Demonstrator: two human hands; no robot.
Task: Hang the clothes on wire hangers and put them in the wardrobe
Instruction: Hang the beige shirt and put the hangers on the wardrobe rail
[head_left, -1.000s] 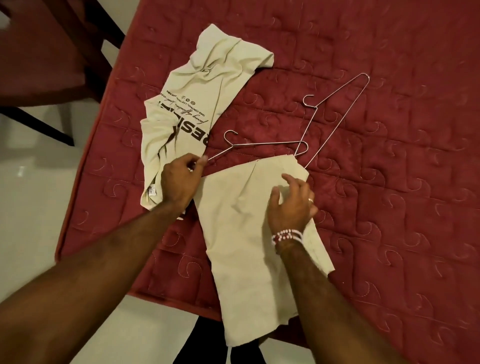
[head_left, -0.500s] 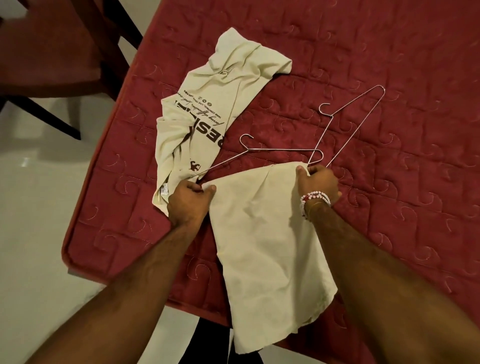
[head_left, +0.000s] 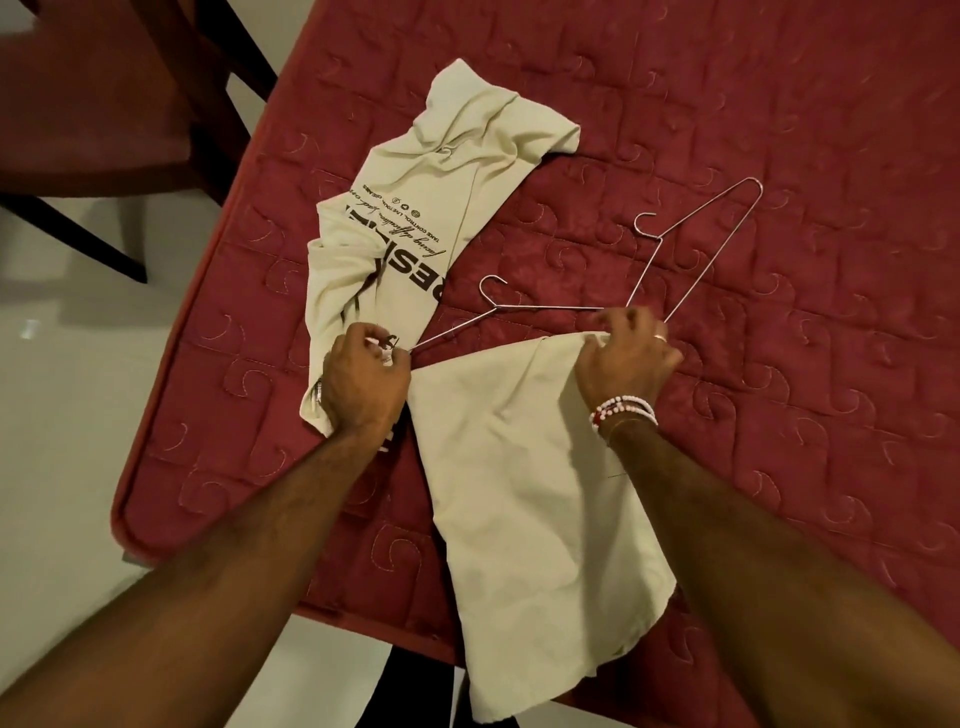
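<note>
A plain beige garment (head_left: 524, 467) lies on the red quilted mattress (head_left: 779, 130), its lower end hanging over the near edge. A wire hanger (head_left: 545, 307) lies just beyond its top edge, hook pointing away. My left hand (head_left: 363, 379) pinches the hanger's left end together with the garment's top left corner. My right hand (head_left: 623, 353) grips the garment's top right corner at the hanger's right end. A second wire hanger (head_left: 696, 244) lies further right, free. A crumpled beige T-shirt with black print (head_left: 415, 228) lies at the upper left.
A dark wooden chair with a red seat (head_left: 104, 104) stands at the upper left beside the mattress. Pale tiled floor (head_left: 62, 441) shows to the left and below the mattress edge. No wardrobe is in view.
My right hand moved from the garment's middle up to its top right corner by the hanger's end. My left hand stayed at the hanger's left end.
</note>
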